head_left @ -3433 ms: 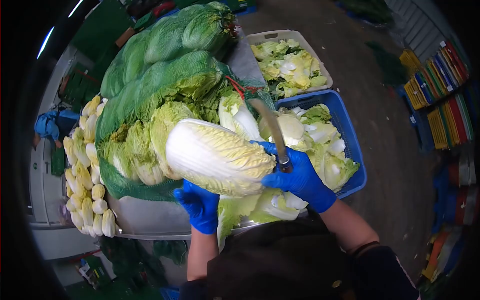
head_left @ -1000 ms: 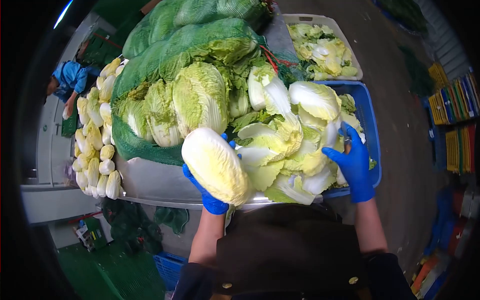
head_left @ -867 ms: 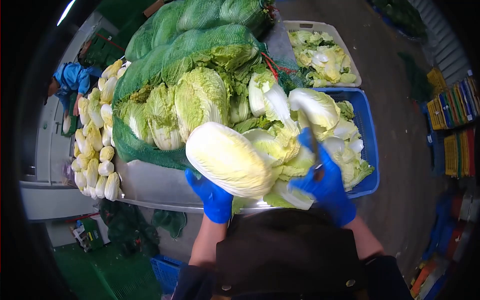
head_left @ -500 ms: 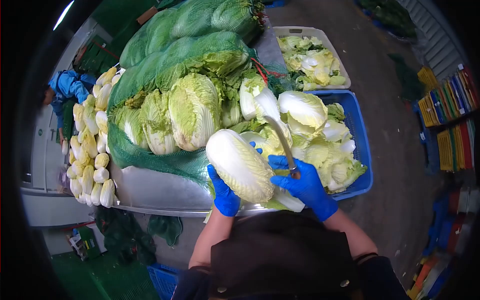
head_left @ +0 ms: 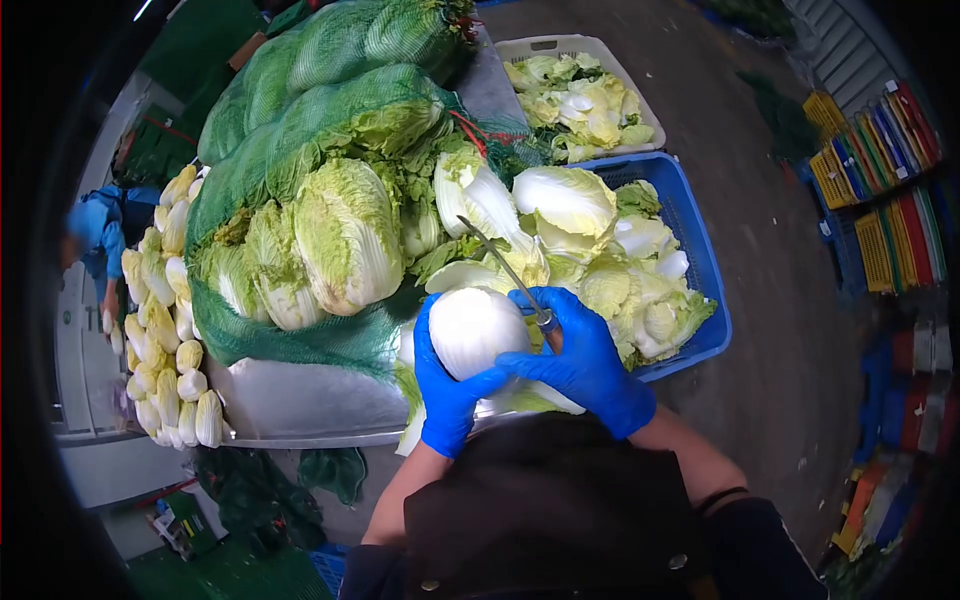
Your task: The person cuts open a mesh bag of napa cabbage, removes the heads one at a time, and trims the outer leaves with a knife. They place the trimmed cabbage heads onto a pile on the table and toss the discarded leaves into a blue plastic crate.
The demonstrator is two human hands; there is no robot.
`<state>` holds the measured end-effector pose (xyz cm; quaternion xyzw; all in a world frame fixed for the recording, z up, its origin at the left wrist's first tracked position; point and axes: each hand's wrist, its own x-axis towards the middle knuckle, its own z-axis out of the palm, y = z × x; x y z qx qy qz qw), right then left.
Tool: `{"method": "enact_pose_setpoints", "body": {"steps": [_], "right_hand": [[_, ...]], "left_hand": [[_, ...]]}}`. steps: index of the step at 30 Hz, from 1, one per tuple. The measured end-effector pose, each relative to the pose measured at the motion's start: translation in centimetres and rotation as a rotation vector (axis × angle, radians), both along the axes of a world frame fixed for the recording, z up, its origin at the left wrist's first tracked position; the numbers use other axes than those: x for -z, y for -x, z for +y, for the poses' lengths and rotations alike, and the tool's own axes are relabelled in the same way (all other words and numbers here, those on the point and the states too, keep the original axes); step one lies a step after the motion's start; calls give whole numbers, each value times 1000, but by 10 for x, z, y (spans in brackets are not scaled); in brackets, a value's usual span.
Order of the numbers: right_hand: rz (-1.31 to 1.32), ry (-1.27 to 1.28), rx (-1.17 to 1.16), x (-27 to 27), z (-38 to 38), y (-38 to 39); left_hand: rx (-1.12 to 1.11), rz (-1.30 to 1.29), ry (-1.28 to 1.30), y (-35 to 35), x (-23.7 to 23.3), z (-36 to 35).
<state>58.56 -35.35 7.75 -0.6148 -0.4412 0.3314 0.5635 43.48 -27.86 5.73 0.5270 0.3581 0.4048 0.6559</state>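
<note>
A pale trimmed cabbage (head_left: 472,330) is held end-on above the metal table's front edge. My left hand (head_left: 440,385), in a blue glove, wraps round its left side and underside. In my blue-gloved right hand (head_left: 580,355) is a knife (head_left: 548,320) with a brown handle, its blade pointing up and left past the cabbage. The fingers of that hand also touch the cabbage's right side. Loose leaves (head_left: 545,398) lie beneath. Just beyond, a half-stripped cabbage (head_left: 480,200) leans beside a pile of outer leaves (head_left: 650,300).
An open green net bag (head_left: 300,350) holds untrimmed cabbages, with another full net behind. Trimmed cabbages (head_left: 165,330) are stacked at the table's left end. A blue crate (head_left: 712,270) and a white crate (head_left: 655,120) hold leaves. A person in blue (head_left: 100,230) stands far left.
The cabbage has been turned from lying slanted to end-on. My right hand has moved against its side, and the knife blade now tilts further left. The camera view has shifted slightly.
</note>
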Motion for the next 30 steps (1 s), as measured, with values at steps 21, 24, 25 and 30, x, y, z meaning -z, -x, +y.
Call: {"method": "enact_pose_setpoints", "body": {"steps": [21,24,25,30], "right_hand": [[23,337,-150,5,-14,1],[24,234,-174,16,-15,0],[35,228,-175,18,-16,0],[23,267,-197,19,-13,-5]], "left_hand": [[217,198,141,26,3,-17],[223,205,107,27,8,-18],[247,191,97,29,11,-17],[198,208,121,22,5,-21]]}}
